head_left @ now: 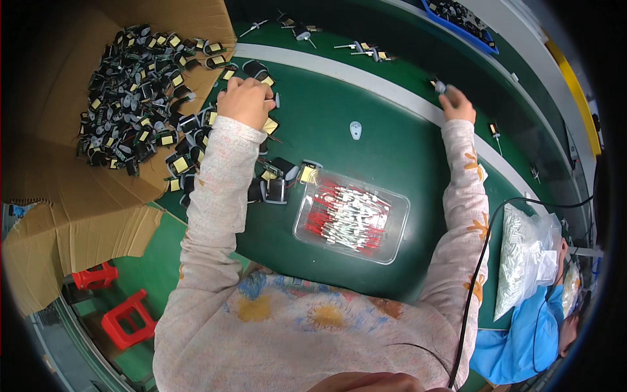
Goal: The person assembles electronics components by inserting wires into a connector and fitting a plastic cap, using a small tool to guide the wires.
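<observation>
A small grey-and-black component (439, 85) is pinched at the fingertips of the right hand (457, 104), which is stretched out to the pale strip (366, 81) running along the green conveyor belt (339, 137). The fingers are closed on the piece; its exact form is too small to tell. The left hand (246, 101) is laid, fingers curled, on the loose black components with yellow tape (196, 140) spilled at the mouth of a cardboard box (59, 189). Whether one is actually gripped cannot be told.

The box, lying open at the left, is filled with a heap of the same black and yellow parts, too many to count. More of them lie scattered along the belt edge, down to a small cluster (277, 183) just beside a clear plastic tray (351, 215). The tray holds a dense bundle of red and white wire pieces, uncountable.

One small white tab (355, 130) lies alone on the belt between the hands. Beyond the strip several finished pieces (362, 49) rest well apart. A blue bin (460, 23) of dark parts sits at the far edge. A clear bag of white pieces (526, 255) lies at the right, near a second person in blue (522, 340). Two red stools (117, 300) stand on the floor below.
</observation>
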`<move>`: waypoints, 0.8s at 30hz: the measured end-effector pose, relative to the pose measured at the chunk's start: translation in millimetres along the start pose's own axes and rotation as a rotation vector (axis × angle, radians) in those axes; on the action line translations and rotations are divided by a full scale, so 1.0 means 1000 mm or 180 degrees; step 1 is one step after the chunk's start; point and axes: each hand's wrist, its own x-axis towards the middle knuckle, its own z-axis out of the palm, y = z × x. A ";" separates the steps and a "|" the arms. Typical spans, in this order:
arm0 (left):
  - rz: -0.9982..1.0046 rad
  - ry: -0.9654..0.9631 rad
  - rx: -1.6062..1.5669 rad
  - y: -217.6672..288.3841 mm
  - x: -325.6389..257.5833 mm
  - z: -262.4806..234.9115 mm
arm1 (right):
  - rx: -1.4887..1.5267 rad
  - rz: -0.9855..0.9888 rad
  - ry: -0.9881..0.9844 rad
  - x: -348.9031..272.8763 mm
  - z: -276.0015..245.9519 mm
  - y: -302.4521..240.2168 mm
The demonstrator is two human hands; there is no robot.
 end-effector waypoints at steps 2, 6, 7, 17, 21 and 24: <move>0.0052 -0.0111 0.0077 -0.008 0.006 0.005 | -0.0884 0.0017 -0.0420 -0.009 -0.008 -0.001; -0.0165 -0.0502 0.0434 -0.016 0.024 0.012 | 0.0105 -0.1824 0.0054 -0.067 -0.040 -0.063; -0.0277 -0.0496 0.0448 -0.019 0.027 0.016 | 0.0459 -0.1757 -0.0536 -0.093 -0.054 -0.093; -0.0463 -0.1015 0.0965 0.022 0.051 0.030 | 0.0193 -0.2195 -0.2664 -0.210 -0.055 -0.139; -0.0310 -0.1259 0.0988 0.019 0.046 0.034 | 0.0465 -0.2041 -0.2929 -0.199 -0.066 -0.142; -0.0211 -0.1311 0.0910 0.016 0.043 0.028 | 0.0930 -0.1965 -0.2852 -0.191 -0.071 -0.138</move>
